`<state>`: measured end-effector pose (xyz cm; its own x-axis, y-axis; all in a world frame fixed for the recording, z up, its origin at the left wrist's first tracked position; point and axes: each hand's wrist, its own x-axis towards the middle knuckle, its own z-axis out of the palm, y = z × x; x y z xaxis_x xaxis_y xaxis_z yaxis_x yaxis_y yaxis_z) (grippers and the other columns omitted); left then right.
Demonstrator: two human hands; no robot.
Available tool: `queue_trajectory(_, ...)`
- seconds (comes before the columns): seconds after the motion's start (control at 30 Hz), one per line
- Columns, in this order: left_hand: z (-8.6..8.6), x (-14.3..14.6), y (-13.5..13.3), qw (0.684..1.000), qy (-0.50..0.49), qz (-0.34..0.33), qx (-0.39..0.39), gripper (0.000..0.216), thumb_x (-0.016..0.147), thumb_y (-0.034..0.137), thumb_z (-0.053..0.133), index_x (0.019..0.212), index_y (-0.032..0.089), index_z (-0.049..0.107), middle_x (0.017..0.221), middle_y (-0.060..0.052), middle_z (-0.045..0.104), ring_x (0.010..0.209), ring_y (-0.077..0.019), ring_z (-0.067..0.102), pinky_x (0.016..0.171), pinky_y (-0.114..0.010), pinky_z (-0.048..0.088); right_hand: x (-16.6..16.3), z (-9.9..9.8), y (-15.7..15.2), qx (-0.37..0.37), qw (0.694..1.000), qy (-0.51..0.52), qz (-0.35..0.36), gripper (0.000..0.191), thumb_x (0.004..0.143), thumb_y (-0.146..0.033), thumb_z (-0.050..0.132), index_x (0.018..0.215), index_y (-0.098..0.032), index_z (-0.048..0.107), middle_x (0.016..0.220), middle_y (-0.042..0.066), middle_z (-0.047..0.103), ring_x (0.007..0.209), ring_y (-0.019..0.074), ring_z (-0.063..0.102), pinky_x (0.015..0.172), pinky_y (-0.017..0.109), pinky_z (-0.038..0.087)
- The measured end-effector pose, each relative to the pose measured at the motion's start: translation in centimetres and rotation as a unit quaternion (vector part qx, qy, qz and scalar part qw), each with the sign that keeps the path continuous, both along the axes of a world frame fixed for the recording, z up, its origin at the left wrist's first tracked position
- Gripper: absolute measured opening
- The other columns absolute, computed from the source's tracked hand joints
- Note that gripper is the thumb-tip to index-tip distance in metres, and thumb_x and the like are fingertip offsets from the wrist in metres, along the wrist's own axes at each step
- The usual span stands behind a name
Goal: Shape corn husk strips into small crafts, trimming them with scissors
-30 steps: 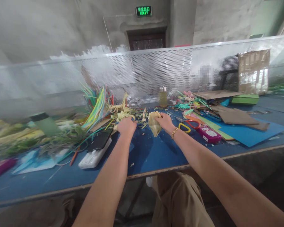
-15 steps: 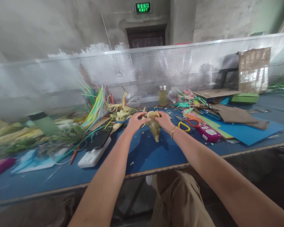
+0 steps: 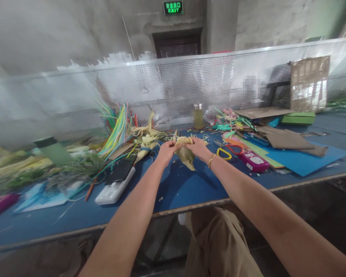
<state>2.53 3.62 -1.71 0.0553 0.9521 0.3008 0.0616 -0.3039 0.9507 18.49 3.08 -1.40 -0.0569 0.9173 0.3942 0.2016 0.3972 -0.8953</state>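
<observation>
Between my hands, above the blue table, is a pale yellow-green cone of what looks like corn husk, its wide rim up and its tip pointing down toward me. My left hand is closed on the left side of the rim. On the right side, my right hand, below a gold bracelet, pinches the same rim. Some of the fingertips are hidden behind the husk. Small husk scraps lie around it.
To the left are a phone on a white device, husk pieces and coloured strips. Scissors, a magenta box, coloured paper and cardboard lie right. A jar stands by the mesh screen.
My left hand has drawn in toward the right and its fingers have closed on the husk's rim. The cone has tilted slightly and its rim has folded. My right hand stays on it.
</observation>
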Motion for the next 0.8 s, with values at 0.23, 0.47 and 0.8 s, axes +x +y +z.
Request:
queue_trajectory(0.23, 0.35, -0.13, -0.25, 1.000, -0.002, -0.011, -0.026, 0.036, 0.051, 0.038, 0.083, 0.069, 0.015, 0.062, 0.054, 0.005, 0.051, 0.043, -0.0047, 0.036, 0.045, -0.021, 0.025, -0.02, -0.12, -0.01, -0.024, 0.999, 0.021, 0.033, 0.021, 0.060, -0.033, 0.064, 0.070, -0.015, 0.058, 0.059, -0.004, 0.051, 0.054, 0.0087, 0.041, 0.052, 0.022, 0.034)
queue_trajectory(0.47, 0.03, -0.35, 0.04, 0.997, -0.019, -0.033, -0.070, 0.038, 0.048, 0.036, 0.085, 0.068, 0.014, 0.062, 0.053, 0.004, 0.052, 0.041, -0.0046, 0.037, 0.044, -0.022, 0.023, 0.27, -0.20, 0.26, -0.022, 0.998, 0.017, 0.056, 0.021, 0.058, -0.031, 0.067, 0.065, -0.016, 0.055, 0.058, -0.004, 0.051, 0.054, 0.0086, 0.042, 0.050, 0.021, 0.035)
queue_trajectory(0.8, -0.01, 0.25, -0.37, 0.990, -0.071, -0.098, -0.066, 0.032, 0.054, 0.031, 0.083, 0.070, 0.015, 0.061, 0.062, 0.002, 0.057, 0.056, -0.0095, 0.051, 0.056, -0.023, 0.038, 0.03, -0.21, 0.08, -0.023, 0.998, 0.031, 0.044, 0.016, 0.060, -0.030, 0.061, 0.066, -0.016, 0.057, 0.056, -0.005, 0.049, 0.051, 0.0080, 0.040, 0.049, 0.021, 0.031)
